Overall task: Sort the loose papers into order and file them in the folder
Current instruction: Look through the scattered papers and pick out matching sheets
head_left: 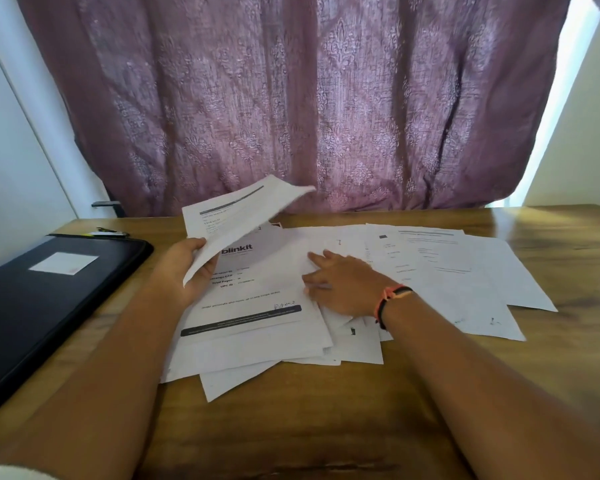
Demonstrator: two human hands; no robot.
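Observation:
Loose white printed papers (465,271) lie spread across the middle and right of the wooden table (551,358). My left hand (184,268) grips one lifted sheet (236,216) by its lower edge, raised and tilted above the pile. Under it lies a page (253,299) printed "blinkit" with a dark footer bar. My right hand (340,285), a cord bracelet on its wrist, rests flat with fingers spread on the papers beside that page. The black folder (42,299), closed and bearing a white label, lies at the table's left.
A purple patterned curtain (291,98) hangs behind the table's far edge. A pen-like item (110,232) lies just past the folder's far corner. White walls stand on both sides. Bare wood shows at the front and the far right of the table.

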